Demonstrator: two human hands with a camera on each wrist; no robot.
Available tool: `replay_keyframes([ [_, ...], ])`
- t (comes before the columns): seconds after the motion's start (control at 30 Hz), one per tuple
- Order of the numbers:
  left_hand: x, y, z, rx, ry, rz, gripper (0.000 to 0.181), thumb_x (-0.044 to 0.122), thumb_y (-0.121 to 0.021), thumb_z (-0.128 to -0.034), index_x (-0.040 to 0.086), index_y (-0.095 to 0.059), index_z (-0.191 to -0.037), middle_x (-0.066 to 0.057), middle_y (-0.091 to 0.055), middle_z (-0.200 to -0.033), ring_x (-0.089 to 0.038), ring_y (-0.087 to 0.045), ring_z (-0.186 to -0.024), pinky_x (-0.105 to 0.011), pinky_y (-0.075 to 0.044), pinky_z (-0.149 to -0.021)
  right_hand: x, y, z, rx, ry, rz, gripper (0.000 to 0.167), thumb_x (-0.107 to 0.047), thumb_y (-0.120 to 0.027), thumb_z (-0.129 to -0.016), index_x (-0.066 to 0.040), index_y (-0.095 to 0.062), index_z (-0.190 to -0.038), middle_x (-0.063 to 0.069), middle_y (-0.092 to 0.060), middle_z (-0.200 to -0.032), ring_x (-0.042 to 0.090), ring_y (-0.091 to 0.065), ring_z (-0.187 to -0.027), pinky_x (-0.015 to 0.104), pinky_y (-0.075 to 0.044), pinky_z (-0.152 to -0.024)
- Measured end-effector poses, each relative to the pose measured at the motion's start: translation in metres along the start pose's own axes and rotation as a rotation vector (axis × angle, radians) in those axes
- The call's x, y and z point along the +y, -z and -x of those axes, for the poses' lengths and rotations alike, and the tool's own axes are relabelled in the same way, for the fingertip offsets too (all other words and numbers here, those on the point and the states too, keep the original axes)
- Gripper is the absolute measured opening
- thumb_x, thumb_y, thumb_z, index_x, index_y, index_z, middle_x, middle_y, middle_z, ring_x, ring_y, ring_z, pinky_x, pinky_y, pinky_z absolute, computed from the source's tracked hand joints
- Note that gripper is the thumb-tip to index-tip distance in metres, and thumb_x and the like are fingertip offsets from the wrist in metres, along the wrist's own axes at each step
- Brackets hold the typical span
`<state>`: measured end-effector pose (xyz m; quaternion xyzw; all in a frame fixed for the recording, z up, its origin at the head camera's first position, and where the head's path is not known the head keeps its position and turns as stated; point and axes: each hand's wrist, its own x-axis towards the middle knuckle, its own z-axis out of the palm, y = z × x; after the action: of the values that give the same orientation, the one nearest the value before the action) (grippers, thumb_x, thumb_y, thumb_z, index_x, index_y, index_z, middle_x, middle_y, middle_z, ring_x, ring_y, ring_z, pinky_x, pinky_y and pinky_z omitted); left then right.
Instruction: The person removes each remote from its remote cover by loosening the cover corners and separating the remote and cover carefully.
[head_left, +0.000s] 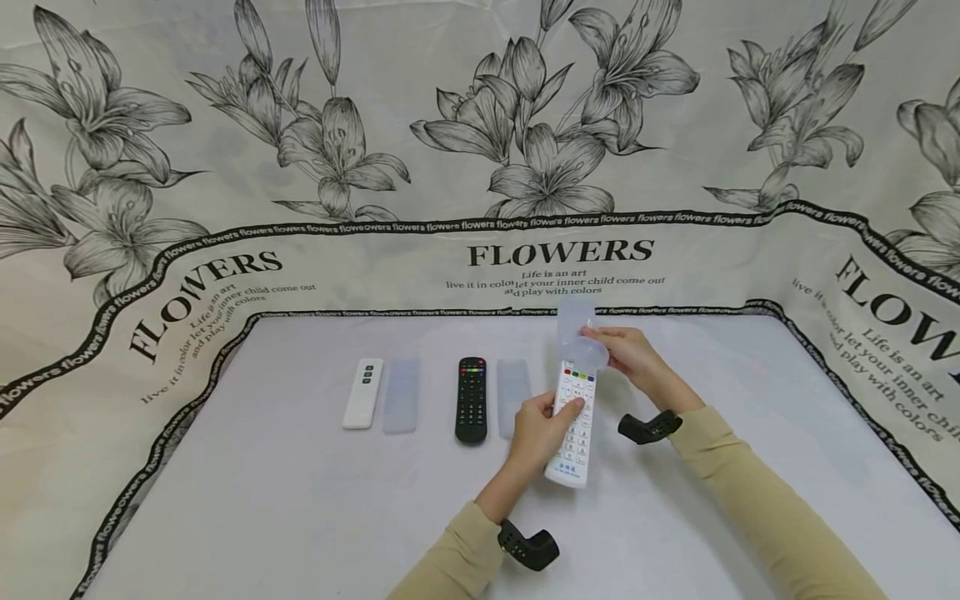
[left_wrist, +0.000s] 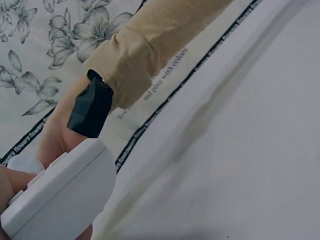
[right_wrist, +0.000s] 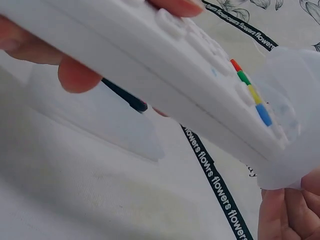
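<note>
My left hand [head_left: 539,429] grips a white remote control [head_left: 572,468], thumb on its buttons, and holds it tilted above the table. A translucent sleeve-like cover [head_left: 576,318] meets the remote's top end, its mouth spread wide there. My right hand [head_left: 633,360] pinches this cover at its edge. In the right wrist view the cover [right_wrist: 295,145] wraps the remote's end just beyond the red, green, yellow and blue buttons. The left wrist view shows the remote's lower end [left_wrist: 65,192] close up, with most of the left hand hidden behind it.
Left of the hands lie a black remote [head_left: 472,400] and a translucent cover [head_left: 513,392]. Further left are a small white remote [head_left: 363,393] and another translucent cover [head_left: 401,396]. A flower-printed cloth [head_left: 375,267] rises behind the white table [head_left: 300,517].
</note>
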<state>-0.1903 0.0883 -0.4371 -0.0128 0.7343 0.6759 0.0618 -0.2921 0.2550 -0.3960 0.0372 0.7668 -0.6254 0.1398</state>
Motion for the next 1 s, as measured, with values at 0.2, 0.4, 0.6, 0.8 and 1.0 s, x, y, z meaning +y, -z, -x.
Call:
replay_keyframes([
  [0.2, 0.002, 0.001, 0.002, -0.019, 0.006, -0.018, 0.038, 0.031, -0.066, -0.0901, 0.003, -0.066, -0.116, -0.006, -0.072, -0.083, -0.009, -0.066, -0.065, -0.022, -0.055, -0.057, 0.0, 0.001, 0.0, -0.022, 0.016, 0.031, 0.057, -0.033, -0.058, -0.096, 0.007, -0.047, -0.135, -0.022, -0.063, -0.083, -0.003, -0.057, -0.08, 0.014, -0.048, -0.073],
  [0.4, 0.002, 0.001, 0.004, -0.048, 0.01, -0.004, 0.038, 0.029, -0.066, -0.0902, 0.003, -0.065, -0.117, -0.007, -0.072, -0.085, -0.011, -0.067, -0.067, -0.023, -0.056, -0.058, -0.001, 0.002, 0.0, -0.046, 0.023, 0.053, 0.057, -0.033, -0.057, -0.096, 0.009, -0.048, -0.134, -0.022, -0.063, -0.083, -0.003, -0.057, -0.082, 0.014, -0.047, -0.075],
  [0.6, -0.002, -0.006, 0.006, 0.025, -0.01, 0.034, 0.035, 0.029, -0.068, -0.0888, 0.003, -0.068, -0.112, -0.005, -0.072, -0.082, -0.009, -0.065, -0.065, -0.022, -0.054, -0.057, -0.001, -0.004, 0.0, 0.011, 0.027, 0.016, 0.06, -0.033, -0.059, -0.095, 0.008, -0.044, -0.137, -0.023, -0.063, -0.081, -0.004, -0.057, -0.081, 0.014, -0.046, -0.075],
  [0.8, -0.006, -0.011, 0.008, 0.109, -0.079, 0.064, 0.031, 0.026, -0.067, -0.0891, 0.0, -0.069, -0.106, -0.008, -0.072, -0.079, -0.008, -0.064, -0.061, -0.02, -0.053, -0.053, -0.003, -0.013, 0.003, 0.064, 0.073, -0.035, 0.061, -0.034, -0.058, -0.095, 0.007, -0.044, -0.138, -0.024, -0.062, -0.081, -0.005, -0.057, -0.082, 0.013, -0.047, -0.075],
  [1.0, -0.007, -0.013, 0.008, 0.136, -0.085, 0.067, 0.031, 0.026, -0.068, -0.0887, 0.0, -0.069, -0.106, -0.008, -0.072, -0.08, -0.008, -0.064, -0.061, -0.02, -0.053, -0.053, -0.004, -0.016, 0.005, 0.104, 0.056, -0.091, 0.059, -0.031, -0.059, -0.095, 0.005, -0.044, -0.139, -0.024, -0.061, -0.082, -0.005, -0.057, -0.083, 0.012, -0.047, -0.076],
])
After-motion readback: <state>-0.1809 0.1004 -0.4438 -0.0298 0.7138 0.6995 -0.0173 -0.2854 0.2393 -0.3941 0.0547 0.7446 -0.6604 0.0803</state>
